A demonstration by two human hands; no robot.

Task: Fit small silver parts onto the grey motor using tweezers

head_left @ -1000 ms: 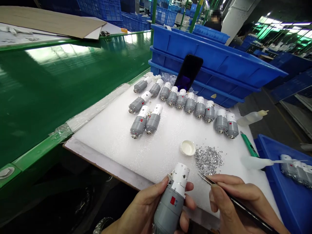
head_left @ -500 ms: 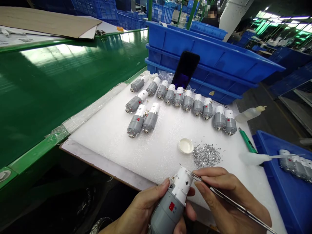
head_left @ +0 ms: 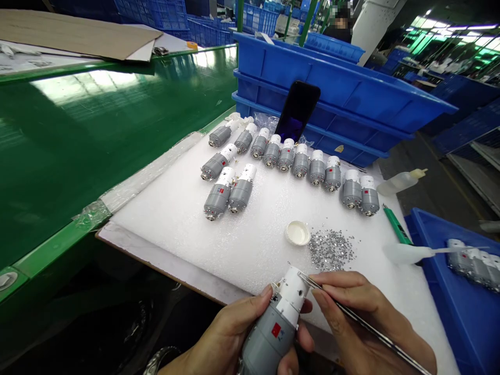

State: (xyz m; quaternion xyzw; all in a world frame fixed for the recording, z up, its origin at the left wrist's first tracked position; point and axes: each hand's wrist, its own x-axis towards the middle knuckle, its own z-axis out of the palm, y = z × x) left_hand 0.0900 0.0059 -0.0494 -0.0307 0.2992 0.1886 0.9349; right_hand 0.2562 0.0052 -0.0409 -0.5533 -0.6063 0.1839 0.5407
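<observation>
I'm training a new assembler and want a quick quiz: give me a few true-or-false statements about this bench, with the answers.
1. The left hand holds a grey-and-white cylindrical unit. True.
2. The right hand is empty. False: it holds metal tweezers.
3. The silver specks sit inside the white cap. False: they lie in a heap on the white foam, beside the cap.
4. A black phone leans against stacked blue crates. True.

From the right hand (head_left: 363, 307), a path runs far over the white foam sheet (head_left: 265, 234), passing left of the white cap (head_left: 297, 233) and silver rhinestones (head_left: 331, 250), until rows of gray motors (head_left: 300, 165) block it, with stacked blue crates (head_left: 336, 94) behind them.
</observation>
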